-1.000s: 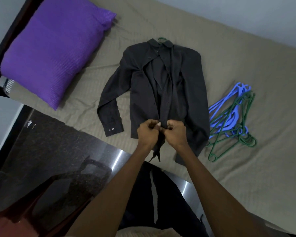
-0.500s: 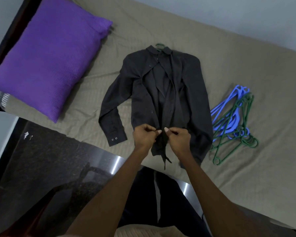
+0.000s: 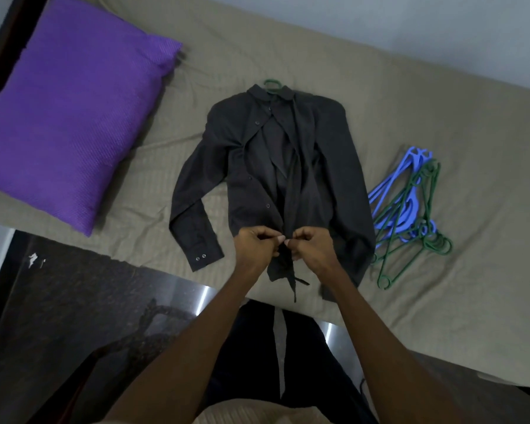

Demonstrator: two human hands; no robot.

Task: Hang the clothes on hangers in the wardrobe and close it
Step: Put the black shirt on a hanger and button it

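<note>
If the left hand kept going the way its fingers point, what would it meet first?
The left hand points across the black shirt front at the right hand; their fingertips nearly touch, so it would meet that hand first, with pinched fabric possibly between.

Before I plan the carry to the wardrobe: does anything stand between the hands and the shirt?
Nothing visible does. The left hand and right hand already pinch the lower front of the black shirt, which lies on the bed with a green hanger at its collar. The wardrobe is out of view.

A purple pillow (image 3: pixel 71 117) lies on the olive-sheeted bed (image 3: pixel 441 96), beside a dark glossy floor (image 3: pixel 74 301).
</note>
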